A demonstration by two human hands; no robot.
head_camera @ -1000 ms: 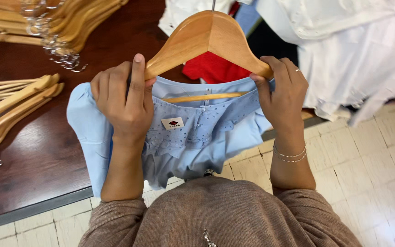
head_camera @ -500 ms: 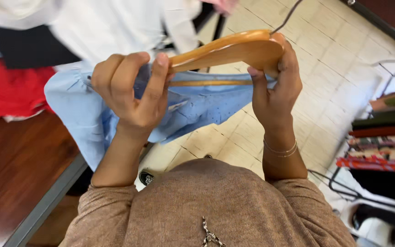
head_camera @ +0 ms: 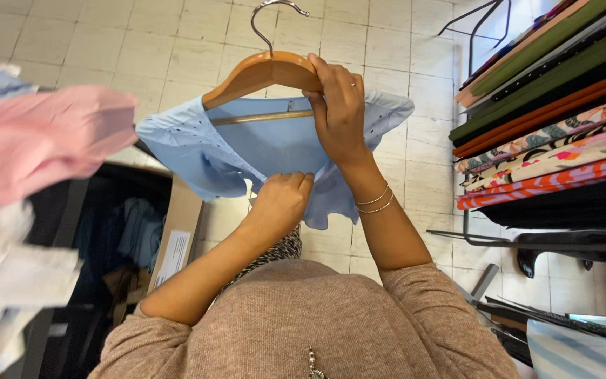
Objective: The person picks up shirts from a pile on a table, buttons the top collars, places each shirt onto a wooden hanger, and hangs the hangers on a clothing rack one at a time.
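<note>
**A:** Above the tiled floor [head_camera: 177, 42], I see the light blue garment [head_camera: 261, 151] draped on the wooden hanger [head_camera: 261, 74], held up in front of the chest. What worries you?

**B:** The left shoulder of the garment sags off the hanger's arm. I judge it could slide off that side if the hanger tips, since only one hand steadies the wood.

**A:** Which hand?

**B:** The right hand [head_camera: 338, 105]. Its arm reaches up and forward, wrist bent, fingers wrapped shut around the hanger's right arm and bar, with cloth pressed under the palm.

**A:** And the other?

**B:** The left hand [head_camera: 282, 203] sits lower, forearm angled up from the elbow, fingers curled closed and pinching the garment's front near the middle. A hard tug there could, I think, drag the collar off the hanger.

**A:** Anything close by to snag on?

**B:** The stacked fabrics [head_camera: 548, 112] stand to the right, well apart. The pink garment [head_camera: 43, 147] hangs at left, blurred.
</note>
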